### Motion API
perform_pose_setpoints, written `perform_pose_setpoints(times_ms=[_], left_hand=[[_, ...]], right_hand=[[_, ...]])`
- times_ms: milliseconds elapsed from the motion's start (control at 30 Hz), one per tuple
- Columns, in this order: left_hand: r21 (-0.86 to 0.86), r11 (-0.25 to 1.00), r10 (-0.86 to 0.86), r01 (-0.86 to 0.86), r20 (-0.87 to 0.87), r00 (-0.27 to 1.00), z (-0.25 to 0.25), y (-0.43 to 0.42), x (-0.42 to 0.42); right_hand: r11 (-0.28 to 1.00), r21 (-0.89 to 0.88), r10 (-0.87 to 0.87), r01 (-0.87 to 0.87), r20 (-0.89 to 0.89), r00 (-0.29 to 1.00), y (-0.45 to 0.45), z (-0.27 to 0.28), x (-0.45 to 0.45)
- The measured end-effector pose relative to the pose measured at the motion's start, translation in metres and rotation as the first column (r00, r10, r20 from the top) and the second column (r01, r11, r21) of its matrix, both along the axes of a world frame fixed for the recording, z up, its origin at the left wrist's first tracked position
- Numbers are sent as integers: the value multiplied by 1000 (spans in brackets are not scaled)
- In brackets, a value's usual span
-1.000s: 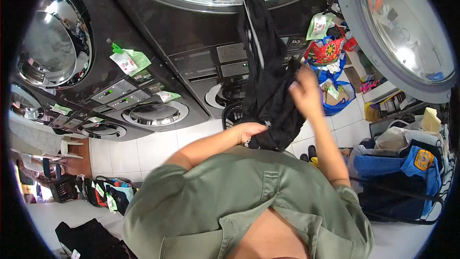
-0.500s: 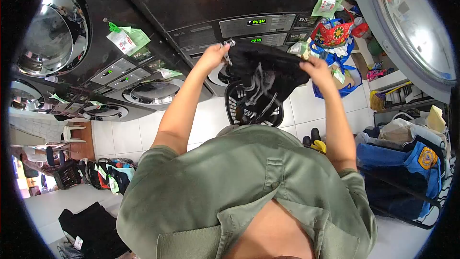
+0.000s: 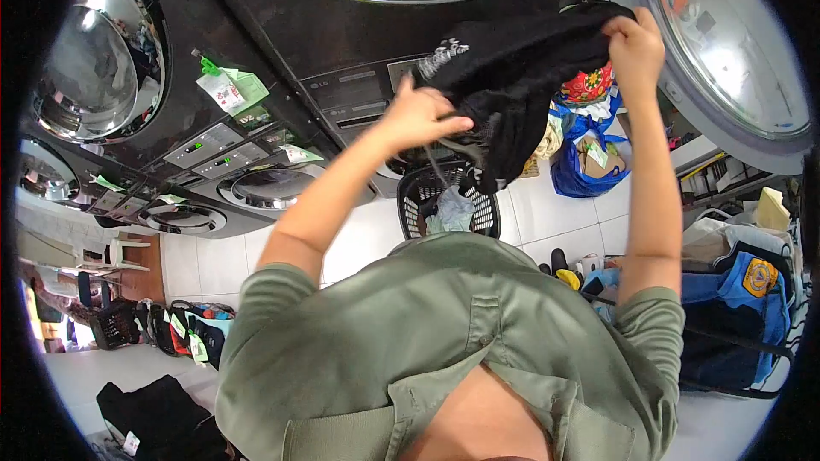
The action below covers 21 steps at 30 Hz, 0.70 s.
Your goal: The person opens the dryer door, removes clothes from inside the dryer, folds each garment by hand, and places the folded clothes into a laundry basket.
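Note:
A black garment point(image 3: 521, 64) with white lettering near its left edge is stretched in the air before the dark machine. My left hand point(image 3: 418, 115) is at its lower left side, blurred, fingers partly spread against the cloth; whether it grips is unclear. Higher up, my right hand point(image 3: 636, 43) is closed on the garment's right end. Beneath the cloth a black laundry basket point(image 3: 408, 213) stands on the floor, with light-coloured fabric point(image 3: 453, 209) inside. The garment's lower part hangs over the basket's back edge, with pale cords dangling.
An open round machine door point(image 3: 726, 51) hangs at upper right. Blue bags point(image 3: 581, 175) stand on the floor beneath it. Clothes point(image 3: 726, 290) are piled at the right. More machines with round doors point(image 3: 98, 60) line the left. Black clothing point(image 3: 158, 418) lies at lower left.
The garment, held spread low between both hands half a second ago, is now higher and further right. My right hand has risen rightwards; my left hand has shifted slightly right and down. Light fabric in the basket is now visible.

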State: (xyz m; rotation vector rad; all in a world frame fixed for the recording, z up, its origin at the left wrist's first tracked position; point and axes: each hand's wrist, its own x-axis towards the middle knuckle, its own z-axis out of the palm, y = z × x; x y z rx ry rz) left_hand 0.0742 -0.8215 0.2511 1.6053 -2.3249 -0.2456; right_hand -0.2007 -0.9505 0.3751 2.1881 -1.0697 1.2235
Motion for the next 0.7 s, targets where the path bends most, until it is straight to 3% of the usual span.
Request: perform_pose_setpoints(times_ms=[33,67,100,200,233,267,300,333,367,400,433,467,533,567,600,667,700], left_hand=[[26,999,35,-41,215,976,31,4,13],[-74,996,71,-52,285,956,52,2,29],[-193,981,79,-24,282,956,66,-3,44],[-183,975,175,-126,282,943,97,-22,68],[-187,974,180,-130,283,942,100,-22,62],[-254,948,278,-192,366,888,102,-23,49],[-323,915,371,-243,437,819,102,-23,31],[-355,930,221,-96,329,918,91,-25,10],[-359,931,10,63,197,980,62,-31,-12],[69,995,-82,78,61,995,47,-35,-30],[285,954,-101,94,8,995,49,-27,-42],[335,926,-124,175,-168,978,46,-26,-36],[408,886,-24,218,-431,902,48,-35,0],[370,895,34,248,-612,790,62,-32,14],[324,908,86,266,-766,638,85,-28,28],[253,943,120,215,-863,490,121,-20,58],[214,954,77,209,-851,520,136,-18,77]], right_hand=[[988,-21,-154,153,-135,979,-17,-12,-17],[953,-65,-303,296,-262,916,-30,-22,-27],[953,-65,-303,297,-263,916,-23,-20,-25],[948,83,-253,308,-394,884,-6,-1,-18],[979,202,87,-9,-382,920,-9,4,-19],[896,308,415,-319,-332,847,-6,14,-16],[797,406,552,-448,-188,812,1,17,-7],[797,404,552,-449,-185,813,8,24,6],[701,491,615,-517,-49,787,15,31,16],[592,555,653,-584,94,751,20,35,22],[620,569,590,-541,117,799,23,38,24],[624,565,586,-540,119,802,22,38,19],[406,668,567,-624,351,745,19,35,7],[164,667,530,-727,562,635,20,33,4],[166,667,532,-727,560,635,20,31,-2],[-279,857,515,-432,514,686,20,23,-17],[65,994,593,-87,32,805,19,24,-20]])
